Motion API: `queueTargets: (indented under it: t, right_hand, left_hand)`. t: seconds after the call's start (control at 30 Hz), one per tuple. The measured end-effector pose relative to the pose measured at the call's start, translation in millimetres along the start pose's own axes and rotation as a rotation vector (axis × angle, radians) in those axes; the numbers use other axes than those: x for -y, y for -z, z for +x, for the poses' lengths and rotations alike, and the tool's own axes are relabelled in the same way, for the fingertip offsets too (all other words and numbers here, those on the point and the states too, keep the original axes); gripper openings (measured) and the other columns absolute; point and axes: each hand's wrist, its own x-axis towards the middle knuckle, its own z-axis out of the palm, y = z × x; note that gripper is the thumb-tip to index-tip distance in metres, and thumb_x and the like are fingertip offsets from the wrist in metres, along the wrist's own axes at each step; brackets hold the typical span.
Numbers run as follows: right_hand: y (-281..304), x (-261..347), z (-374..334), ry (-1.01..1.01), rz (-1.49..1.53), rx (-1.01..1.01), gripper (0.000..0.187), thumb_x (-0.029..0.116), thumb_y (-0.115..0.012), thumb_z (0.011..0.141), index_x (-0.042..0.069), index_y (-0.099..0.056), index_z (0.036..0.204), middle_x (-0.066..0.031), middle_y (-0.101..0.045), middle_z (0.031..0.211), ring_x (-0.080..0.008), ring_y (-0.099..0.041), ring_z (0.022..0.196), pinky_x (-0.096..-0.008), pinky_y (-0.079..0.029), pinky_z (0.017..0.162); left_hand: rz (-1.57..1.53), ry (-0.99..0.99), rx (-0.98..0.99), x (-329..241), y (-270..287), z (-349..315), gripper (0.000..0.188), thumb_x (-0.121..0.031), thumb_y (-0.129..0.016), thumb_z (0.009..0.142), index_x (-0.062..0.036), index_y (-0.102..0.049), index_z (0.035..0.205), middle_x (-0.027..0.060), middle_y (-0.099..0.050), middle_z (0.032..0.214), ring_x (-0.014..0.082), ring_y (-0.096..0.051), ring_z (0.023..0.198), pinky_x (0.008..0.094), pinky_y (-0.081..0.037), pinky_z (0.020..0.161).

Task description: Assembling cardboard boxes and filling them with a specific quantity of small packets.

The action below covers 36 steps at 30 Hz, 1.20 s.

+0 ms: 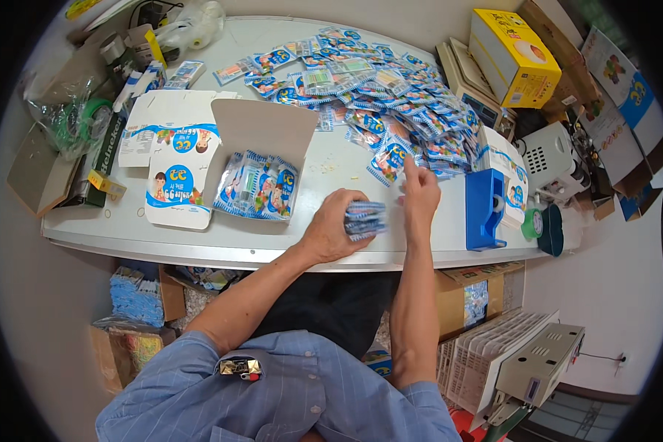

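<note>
A: What is the left hand (333,225) doing?

B: It is clamped around a stack (365,219) of small blue sachets, fingers wrapped over the top, the stack resting near the table's (81,234) front edge. Gripped that way, the sachets stay squared up and can't fan out.

A: And the right hand (420,193)?

B: It lies just beside the stack, index finger stretched out, tip touching the near edge of the loose pile (390,103). The other fingers are curled in, and it holds nothing that I can see. One finger is probably enough to slide a flat sachet free.

A: Why is the pile spread so wide?

B: Scattered thin, each sachet shows its face and can be picked singly.

A: The box (254,158) to the left?

B: It lies open, lid tipped up, with sachets already inside it, within reach of the left hand. A flat unfolded carton (171,136) lies behind it.

A: And the blue thing on the right?

B: A tape dispenser (485,210), near the right wrist.
</note>
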Motion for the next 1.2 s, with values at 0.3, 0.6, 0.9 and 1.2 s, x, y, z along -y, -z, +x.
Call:
queueTargets:
  t: [0.3,0.6,0.9,1.2]
  right_hand:
    - [-1,-9,32,0.132,-0.274,-0.016,0.032,0.023,-0.086,0.075,0.000,-0.066,0.083,-0.0101,-0.072,0.084,-0.0171,-0.066,0.072,-0.0317,-0.051,0.068]
    - [23,45,84,0.649,-0.921,0.300,0.030,0.016,-0.084,0.067,0.000,-0.064,0.082,-0.0186,-0.068,0.089,-0.0354,-0.065,0.084,-0.0414,-0.050,0.072]
    - [23,13,59,0.529,-0.592,0.224,0.041,0.009,-0.078,0.079,0.000,-0.067,0.117,-0.0132,-0.070,0.104,-0.0233,-0.069,0.094,-0.0332,-0.052,0.085]
    - [-1,-17,-38,-0.060,0.537,0.714,0.060,0.048,-0.044,0.106,0.001,-0.057,0.140,-0.0131,-0.063,0.131,-0.0188,-0.061,0.117,-0.0300,-0.048,0.103]
  left_hand:
    - [-0.081,0.077,-0.010,1,-3,-1,0.066,-0.019,-0.089,0.073,-0.0060,-0.052,0.126,0.0192,-0.061,0.119,0.0402,-0.058,0.115,0.0449,-0.048,0.100]
    - [0.046,0.002,0.018,-2,4,3,0.061,-0.014,-0.089,0.074,-0.0069,-0.054,0.123,0.0163,-0.060,0.116,0.0367,-0.060,0.110,0.0424,-0.049,0.097]
    - [-0.007,-0.070,-0.042,-2,-1,4,0.065,-0.013,-0.089,0.073,-0.0065,-0.050,0.124,0.0217,-0.053,0.143,0.0419,-0.055,0.129,0.0425,-0.046,0.107]
    - [-0.028,0.062,-0.018,-5,-4,2,0.130,-0.020,-0.095,0.068,-0.0039,-0.007,0.162,0.0272,-0.023,0.164,0.0446,-0.030,0.151,0.0458,-0.031,0.123]
